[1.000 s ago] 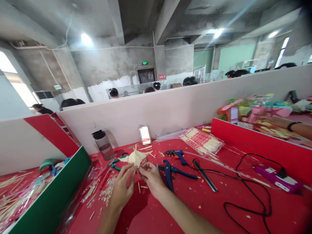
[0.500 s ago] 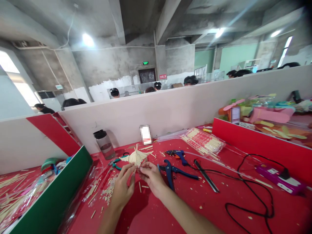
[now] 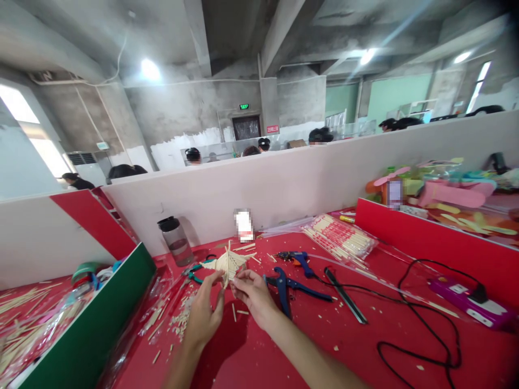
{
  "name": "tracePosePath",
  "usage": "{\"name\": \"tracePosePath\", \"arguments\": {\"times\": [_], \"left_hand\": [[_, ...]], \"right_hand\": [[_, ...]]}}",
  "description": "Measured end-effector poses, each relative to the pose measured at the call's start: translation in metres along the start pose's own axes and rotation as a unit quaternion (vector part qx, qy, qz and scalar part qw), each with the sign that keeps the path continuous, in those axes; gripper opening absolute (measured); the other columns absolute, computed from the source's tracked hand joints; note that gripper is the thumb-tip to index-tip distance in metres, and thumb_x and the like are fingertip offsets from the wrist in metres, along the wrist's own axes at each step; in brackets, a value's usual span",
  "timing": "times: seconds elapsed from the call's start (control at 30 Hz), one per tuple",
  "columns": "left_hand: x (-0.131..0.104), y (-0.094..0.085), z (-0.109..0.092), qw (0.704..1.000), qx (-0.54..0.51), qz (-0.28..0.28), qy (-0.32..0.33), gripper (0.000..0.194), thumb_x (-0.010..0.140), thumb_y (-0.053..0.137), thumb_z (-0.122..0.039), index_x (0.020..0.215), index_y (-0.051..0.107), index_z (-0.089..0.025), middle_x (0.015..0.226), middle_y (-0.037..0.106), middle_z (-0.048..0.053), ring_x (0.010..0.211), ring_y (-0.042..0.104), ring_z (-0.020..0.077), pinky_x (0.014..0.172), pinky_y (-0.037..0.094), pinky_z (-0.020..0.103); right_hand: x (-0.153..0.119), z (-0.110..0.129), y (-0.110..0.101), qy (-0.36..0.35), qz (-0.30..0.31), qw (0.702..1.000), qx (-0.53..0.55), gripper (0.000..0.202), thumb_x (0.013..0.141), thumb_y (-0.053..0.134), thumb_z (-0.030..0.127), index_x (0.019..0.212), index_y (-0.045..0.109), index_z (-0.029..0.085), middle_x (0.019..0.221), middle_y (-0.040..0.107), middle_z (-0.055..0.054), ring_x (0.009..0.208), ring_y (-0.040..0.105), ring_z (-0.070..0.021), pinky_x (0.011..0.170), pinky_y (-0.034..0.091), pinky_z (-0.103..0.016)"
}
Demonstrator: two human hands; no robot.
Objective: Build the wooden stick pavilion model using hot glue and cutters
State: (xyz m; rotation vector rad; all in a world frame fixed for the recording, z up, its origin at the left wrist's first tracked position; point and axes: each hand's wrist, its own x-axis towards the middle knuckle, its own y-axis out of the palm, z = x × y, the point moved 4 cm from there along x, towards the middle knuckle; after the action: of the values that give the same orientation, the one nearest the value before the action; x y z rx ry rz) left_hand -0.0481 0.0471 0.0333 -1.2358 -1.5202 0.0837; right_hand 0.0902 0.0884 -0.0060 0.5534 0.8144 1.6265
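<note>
A small pointed model [image 3: 227, 261] built of thin pale wooden sticks stands just past my fingertips, its sides flaring out like a roof. My left hand [image 3: 206, 309] is at its near left edge, thumb and fingers curled around the near part. From the right, my right hand [image 3: 252, 292] pinches the model's near right edge with thumb and forefinger. Whether a separate small piece sits between the fingers is hidden. Two short stick pieces [image 3: 242, 312] lie on the red table below my hands. Green-handled pliers [image 3: 195, 277] lie partly behind the model.
To the right lie a blue glue gun [image 3: 298, 259], a blue cutter [image 3: 284, 289], a dark utility knife [image 3: 344, 296] and a purple power strip [image 3: 466, 303] with its black cord. Bagged sticks [image 3: 340, 236], a bottle [image 3: 176, 242] and a phone [image 3: 244, 225] stand or lie toward the partition.
My left fingertips have drawn slightly apart from my right ones, showing more of the model's near edge. The view has shifted a little; the tools lie as before.
</note>
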Motion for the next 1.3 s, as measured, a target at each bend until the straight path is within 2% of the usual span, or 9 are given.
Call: {"name": "tracePosePath", "arguments": {"times": [0.37, 0.9, 1.13, 1.3], "left_hand": [[0.0013, -0.0002, -0.0034, 1.000, -0.014, 0.000, 0.008, 0.030, 0.094, 0.049, -0.023, 0.123, 0.055, -0.020, 0.111, 0.069, 0.010, 0.103, 0.068, 0.0245, 0.090, 0.056, 0.040], [0.0009, 0.0018, 0.0005, 0.999, -0.007, -0.006, 0.032, 0.026, 0.095, 0.051, -0.022, 0.119, 0.060, -0.022, 0.117, 0.070, 0.010, 0.111, 0.067, 0.0237, 0.095, 0.056, 0.039], [-0.0008, -0.0002, -0.0010, 0.998, -0.004, 0.017, 0.058, 0.034, 0.096, 0.050, -0.018, 0.128, 0.059, -0.025, 0.124, 0.065, 0.010, 0.117, 0.064, 0.0234, 0.096, 0.056, 0.037], [-0.0020, -0.0007, -0.0002, 0.997, 0.006, 0.008, 0.071, 0.034, 0.095, 0.050, -0.017, 0.125, 0.063, -0.025, 0.123, 0.066, 0.010, 0.116, 0.064, 0.0236, 0.095, 0.057, 0.036]], "right_hand": [[0.0002, -0.0005, 0.0018, -0.011, 0.015, 1.000, 0.006, 0.047, 0.047, 0.096, 0.031, 0.069, 0.058, 0.017, 0.065, 0.070, 0.000, 0.059, 0.064, -0.0098, 0.061, 0.050, -0.019], [-0.0006, 0.0005, 0.0006, -0.011, 0.024, 1.000, 0.004, 0.045, 0.049, 0.095, 0.028, 0.072, 0.058, 0.017, 0.068, 0.070, 0.001, 0.062, 0.063, -0.0103, 0.065, 0.050, -0.021], [-0.0009, 0.0008, 0.0013, -0.018, 0.019, 1.000, 0.006, 0.047, 0.047, 0.096, 0.030, 0.071, 0.058, 0.017, 0.066, 0.069, 0.001, 0.063, 0.064, -0.0117, 0.065, 0.050, -0.022], [-0.0019, 0.0001, 0.0013, -0.011, 0.020, 1.000, 0.002, 0.048, 0.046, 0.097, 0.032, 0.070, 0.058, 0.018, 0.067, 0.070, 0.000, 0.065, 0.066, -0.0132, 0.065, 0.049, -0.022]]}}
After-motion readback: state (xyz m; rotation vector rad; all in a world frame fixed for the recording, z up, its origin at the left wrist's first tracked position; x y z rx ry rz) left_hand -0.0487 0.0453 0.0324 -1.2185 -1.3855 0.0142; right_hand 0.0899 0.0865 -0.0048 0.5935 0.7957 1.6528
